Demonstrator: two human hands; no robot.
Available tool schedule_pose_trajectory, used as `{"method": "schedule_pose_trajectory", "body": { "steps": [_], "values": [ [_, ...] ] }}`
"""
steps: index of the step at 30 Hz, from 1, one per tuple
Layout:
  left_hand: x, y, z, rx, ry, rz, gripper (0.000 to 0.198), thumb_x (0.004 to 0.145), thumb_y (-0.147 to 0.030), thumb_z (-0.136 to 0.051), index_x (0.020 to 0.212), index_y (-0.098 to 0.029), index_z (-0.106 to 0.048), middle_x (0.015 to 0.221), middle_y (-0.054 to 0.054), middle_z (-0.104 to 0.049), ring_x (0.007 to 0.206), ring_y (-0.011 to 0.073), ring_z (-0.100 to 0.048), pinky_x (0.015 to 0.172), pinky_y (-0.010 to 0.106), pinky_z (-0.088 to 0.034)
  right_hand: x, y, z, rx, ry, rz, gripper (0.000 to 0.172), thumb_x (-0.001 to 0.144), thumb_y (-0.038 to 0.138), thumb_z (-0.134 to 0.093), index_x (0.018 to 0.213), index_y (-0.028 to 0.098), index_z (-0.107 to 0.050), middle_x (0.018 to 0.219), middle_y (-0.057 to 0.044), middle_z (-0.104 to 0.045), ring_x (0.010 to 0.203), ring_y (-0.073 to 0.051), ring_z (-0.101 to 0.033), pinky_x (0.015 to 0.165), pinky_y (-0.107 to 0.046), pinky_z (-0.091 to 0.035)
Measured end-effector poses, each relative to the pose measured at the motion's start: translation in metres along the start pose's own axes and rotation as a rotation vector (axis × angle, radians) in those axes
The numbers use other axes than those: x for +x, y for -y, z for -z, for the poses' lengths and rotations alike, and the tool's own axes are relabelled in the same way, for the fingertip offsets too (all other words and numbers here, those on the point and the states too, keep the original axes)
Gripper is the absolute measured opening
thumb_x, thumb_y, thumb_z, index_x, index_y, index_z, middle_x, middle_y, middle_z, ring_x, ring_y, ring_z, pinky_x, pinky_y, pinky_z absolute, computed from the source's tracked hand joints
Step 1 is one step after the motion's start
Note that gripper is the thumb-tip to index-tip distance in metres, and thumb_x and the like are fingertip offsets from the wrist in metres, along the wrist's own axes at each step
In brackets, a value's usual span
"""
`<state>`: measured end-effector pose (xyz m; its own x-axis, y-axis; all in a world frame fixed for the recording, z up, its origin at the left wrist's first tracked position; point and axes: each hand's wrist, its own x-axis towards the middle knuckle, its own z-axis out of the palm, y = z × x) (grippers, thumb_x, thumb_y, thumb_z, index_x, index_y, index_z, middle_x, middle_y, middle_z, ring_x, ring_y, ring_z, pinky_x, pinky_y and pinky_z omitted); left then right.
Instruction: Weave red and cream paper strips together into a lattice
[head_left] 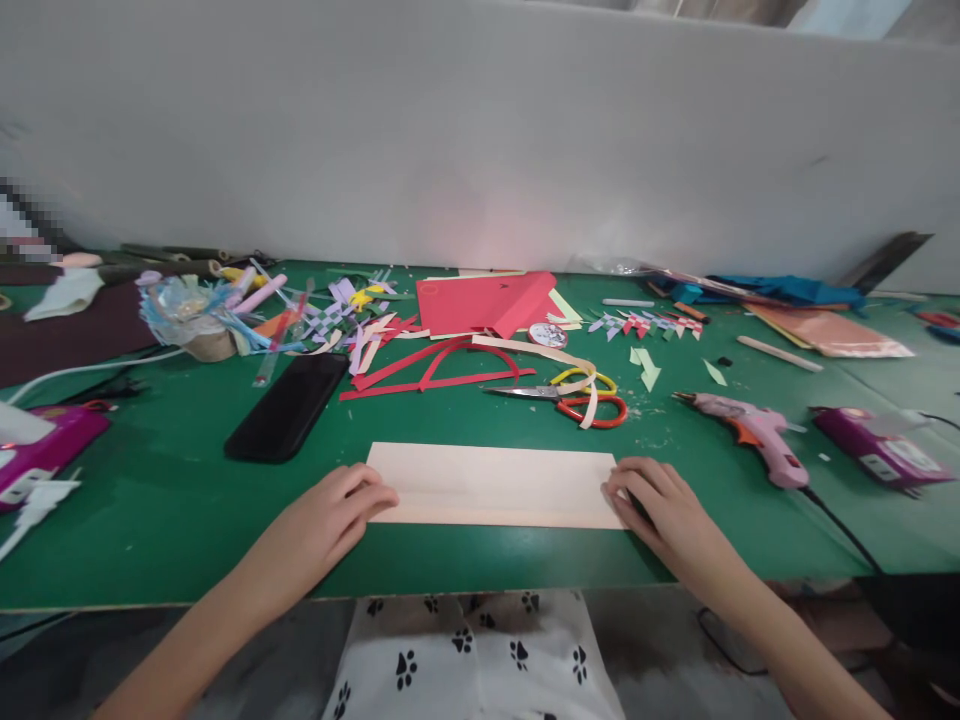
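A long strip of pale peach paper (495,484) lies flat on the green table (187,520), with a fold line along its length. My left hand (330,520) rests on the strip's left end, fingers curled and pressing the near corner. My right hand (660,505) rests on the right end, fingertips pinching or pressing that edge. Both hands touch the paper; neither lifts it.
Behind the strip lie scissors with orange and yellow handles (577,398), red paper offcuts (435,370), a red sheet (487,302) and a black phone (287,407). A pink glue gun (750,432) lies to the right. Magenta boxes (881,445) (45,450) sit at both sides.
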<state>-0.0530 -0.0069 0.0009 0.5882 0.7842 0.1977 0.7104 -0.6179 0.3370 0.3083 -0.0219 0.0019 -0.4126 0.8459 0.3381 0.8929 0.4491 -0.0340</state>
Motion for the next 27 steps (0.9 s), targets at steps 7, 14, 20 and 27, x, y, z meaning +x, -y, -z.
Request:
{"method": "schedule_pose_trajectory", "body": {
  "steps": [7, 14, 20, 27],
  "values": [
    [0.011, -0.028, 0.003, 0.395, 0.031, 0.081, 0.03, 0.071, 0.001, -0.044, 0.085, -0.02, -0.059, 0.083, 0.003, -0.06, 0.075, 0.0217, -0.056, 0.06, 0.031, -0.04, 0.015, 0.05, -0.006, 0.02, -0.01, 0.228, 0.027, 0.087, 0.027, -0.039, 0.11, 0.018, -0.05, 0.111, -0.006, -0.058, 0.104, -0.019, -0.049, 0.086, -0.034, -0.041],
    [0.045, -0.058, -0.014, 0.343, 0.076, -0.175, 0.016, 0.073, -0.021, -0.061, 0.087, -0.018, -0.056, 0.085, 0.003, -0.06, 0.071, 0.0184, -0.056, 0.057, 0.028, -0.04, 0.042, 0.057, -0.012, -0.086, -0.034, 0.492, 0.02, 0.085, 0.012, -0.04, 0.093, 0.013, -0.058, 0.085, -0.004, -0.065, 0.073, -0.016, -0.056, 0.066, -0.029, -0.042],
    [0.07, -0.064, -0.021, 0.547, -0.163, -0.442, 0.015, 0.072, -0.004, -0.047, 0.065, -0.016, -0.05, 0.058, -0.001, -0.053, 0.053, 0.0155, -0.049, 0.05, 0.028, -0.034, 0.057, 0.063, -0.005, -0.149, -0.171, 0.485, 0.026, 0.079, 0.005, -0.037, 0.063, 0.016, -0.055, 0.056, -0.001, -0.055, 0.054, -0.014, -0.049, 0.059, -0.027, -0.035],
    [0.083, -0.068, 0.003, 0.464, -0.337, -0.478, 0.032, 0.083, -0.004, -0.027, 0.059, -0.018, -0.043, 0.049, -0.002, -0.044, 0.042, 0.0137, -0.04, 0.043, 0.027, -0.025, 0.079, 0.079, 0.008, 0.077, -0.377, 0.342, 0.027, 0.072, 0.008, -0.035, 0.048, 0.017, -0.042, 0.038, 0.004, -0.042, 0.038, -0.008, -0.031, 0.046, -0.021, -0.025]
  ]
}}
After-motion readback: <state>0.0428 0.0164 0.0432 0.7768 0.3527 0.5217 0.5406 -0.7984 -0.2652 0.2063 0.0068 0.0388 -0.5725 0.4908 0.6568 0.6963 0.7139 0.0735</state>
